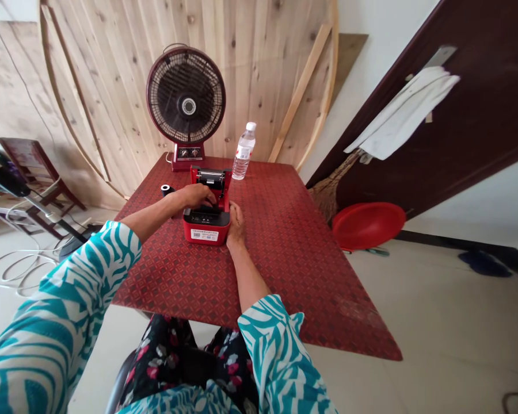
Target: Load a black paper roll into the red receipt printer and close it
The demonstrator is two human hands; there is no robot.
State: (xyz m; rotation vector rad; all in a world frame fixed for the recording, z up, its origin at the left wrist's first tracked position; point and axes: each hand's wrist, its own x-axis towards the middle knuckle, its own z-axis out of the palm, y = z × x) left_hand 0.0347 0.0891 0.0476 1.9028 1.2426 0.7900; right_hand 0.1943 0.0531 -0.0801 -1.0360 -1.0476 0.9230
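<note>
A red and black label printer [207, 227] stands on the patterned red table [285, 247] with its lid [211, 179] raised. My left hand [198, 196] reaches over from the left into the printer's open compartment. Its fingers are bent downward and closed, and the tips are hidden inside, so what they grip cannot be made out. Against the printer's right side, my right hand [236, 226] is wrapped round the casing and steadies it. A small black roll [167, 190] with a white core lies just behind my left wrist.
Behind the printer stand a dark red fan [186, 95] and a clear water bottle [244, 152]. A large round wooden board [259, 69] leans at the back. Right of the table are a red basin [369, 225] and a broom [334, 184]; a chair [34, 172] and cables are left.
</note>
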